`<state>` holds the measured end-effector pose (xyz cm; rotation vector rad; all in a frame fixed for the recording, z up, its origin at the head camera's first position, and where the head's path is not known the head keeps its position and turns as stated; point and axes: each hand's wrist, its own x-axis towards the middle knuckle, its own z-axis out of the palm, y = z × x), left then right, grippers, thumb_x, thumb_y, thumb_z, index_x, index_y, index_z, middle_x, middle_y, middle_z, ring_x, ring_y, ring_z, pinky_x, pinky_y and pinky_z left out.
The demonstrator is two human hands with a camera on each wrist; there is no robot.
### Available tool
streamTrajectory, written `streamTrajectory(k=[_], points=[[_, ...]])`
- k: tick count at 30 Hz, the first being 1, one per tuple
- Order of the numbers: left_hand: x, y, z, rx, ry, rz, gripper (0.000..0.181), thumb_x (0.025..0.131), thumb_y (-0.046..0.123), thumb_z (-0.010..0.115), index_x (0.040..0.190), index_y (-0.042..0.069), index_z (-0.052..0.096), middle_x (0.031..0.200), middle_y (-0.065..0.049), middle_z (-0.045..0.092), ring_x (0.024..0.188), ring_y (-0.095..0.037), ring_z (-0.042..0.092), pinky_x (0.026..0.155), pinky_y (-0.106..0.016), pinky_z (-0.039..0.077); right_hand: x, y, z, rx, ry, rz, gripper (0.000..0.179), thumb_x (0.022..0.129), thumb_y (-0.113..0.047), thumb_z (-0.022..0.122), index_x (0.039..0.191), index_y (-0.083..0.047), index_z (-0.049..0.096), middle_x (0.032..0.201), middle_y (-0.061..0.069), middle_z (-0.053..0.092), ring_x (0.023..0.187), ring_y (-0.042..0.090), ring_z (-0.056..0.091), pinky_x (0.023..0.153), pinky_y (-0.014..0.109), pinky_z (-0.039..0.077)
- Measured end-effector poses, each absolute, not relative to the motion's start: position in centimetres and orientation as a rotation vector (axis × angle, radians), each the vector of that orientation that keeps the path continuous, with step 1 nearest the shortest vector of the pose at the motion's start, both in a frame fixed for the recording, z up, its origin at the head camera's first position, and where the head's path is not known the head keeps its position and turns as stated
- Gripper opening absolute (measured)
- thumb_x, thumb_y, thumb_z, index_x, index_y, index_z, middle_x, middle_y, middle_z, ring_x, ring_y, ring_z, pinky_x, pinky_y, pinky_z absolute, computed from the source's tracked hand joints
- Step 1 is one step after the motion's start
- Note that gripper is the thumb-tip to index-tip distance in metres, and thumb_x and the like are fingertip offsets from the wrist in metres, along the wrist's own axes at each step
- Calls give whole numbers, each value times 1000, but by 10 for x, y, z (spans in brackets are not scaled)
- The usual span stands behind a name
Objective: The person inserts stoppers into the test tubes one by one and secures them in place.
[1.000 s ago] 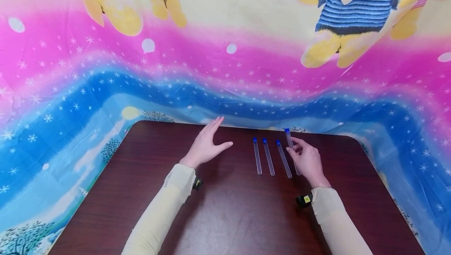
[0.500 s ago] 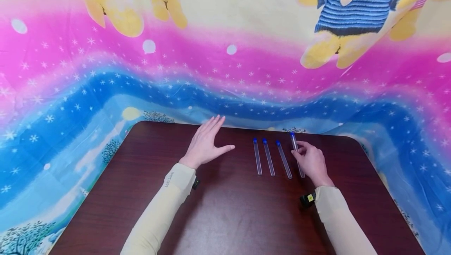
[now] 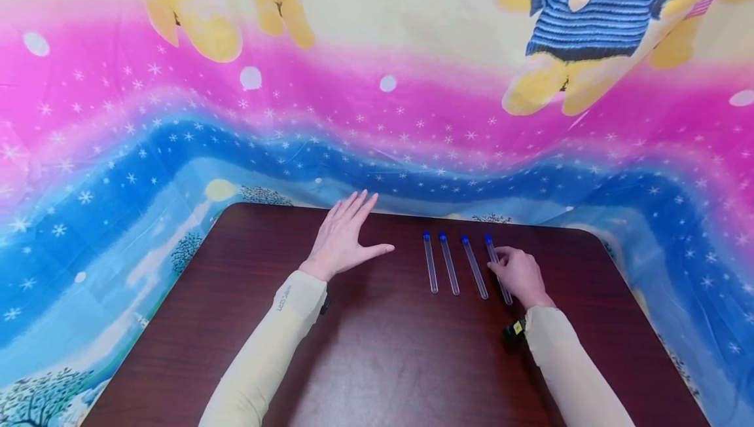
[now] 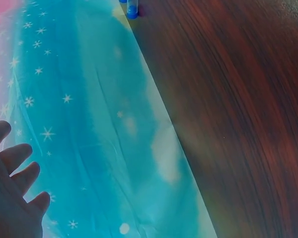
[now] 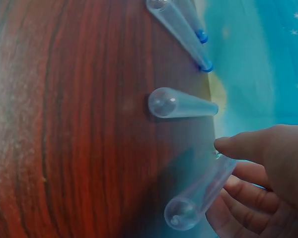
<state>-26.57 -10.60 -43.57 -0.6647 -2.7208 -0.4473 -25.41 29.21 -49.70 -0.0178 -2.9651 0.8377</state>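
Note:
My right hand [image 3: 521, 276] pinches a clear test tube with a blue cap [image 3: 490, 243] between thumb and fingers at the right end of a row. In the right wrist view that test tube's rounded bottom [image 5: 183, 213] points toward the camera. Left of it lie three more blue-capped test tubes, the nearest test tube [image 3: 474, 266], a middle test tube [image 3: 449, 263] and the leftmost test tube [image 3: 430, 263], all apart and roughly parallel. My left hand [image 3: 341, 240] holds nothing, its fingers straight and thumb spread, over the table left of the row.
The dark wood-grain table [image 3: 377, 361] has rounded far corners. A patterned cloth [image 3: 377, 119] with bears and snowflakes hangs behind the far edge and along both sides. Both forearms reach in over the table from the near side.
My right hand has brought its test tube slightly right and down, from raised at the far edge to level with the row. The left hand's fingers have spread a little.

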Motion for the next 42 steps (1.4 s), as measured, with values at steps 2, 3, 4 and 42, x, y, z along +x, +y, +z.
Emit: streamTrajectory(k=[2,3,4,42], points=[[-266,-106,-436,-667,-2729,-444,107,82,89,45,165,26,17,167,-6,24,154,-24,12,123,-46,8,-255,293,-500,-30,-2975,846,44,95,-15,72,130,9,61,82,10,67,62,20,57,57,37,49],[-267,-106,-436,-667,-2730,-441,107,82,89,45,165,26,17,166,-6,25,154,-24,12,122,-46,8,-256,293,-501,-37,-2979,848,44,95,-15,73,130,9,61,82,10,67,63,20,58,58,37,50],[-267,-106,-436,-667,-2731,-440,107,82,89,44,165,26,17,166,-7,25,154,-24,12,123,-46,8,-256,294,-502,-41,-2981,853,44,95,-15,73,130,9,61,82,10,67,63,21,58,58,37,50],[-277,-113,-425,-617,-2756,-414,108,81,90,44,164,23,24,165,-7,27,153,-28,17,122,-44,1,-264,268,-446,99,-2711,716,75,101,-61,49,149,-4,50,148,27,46,135,49,42,104,67,36]])
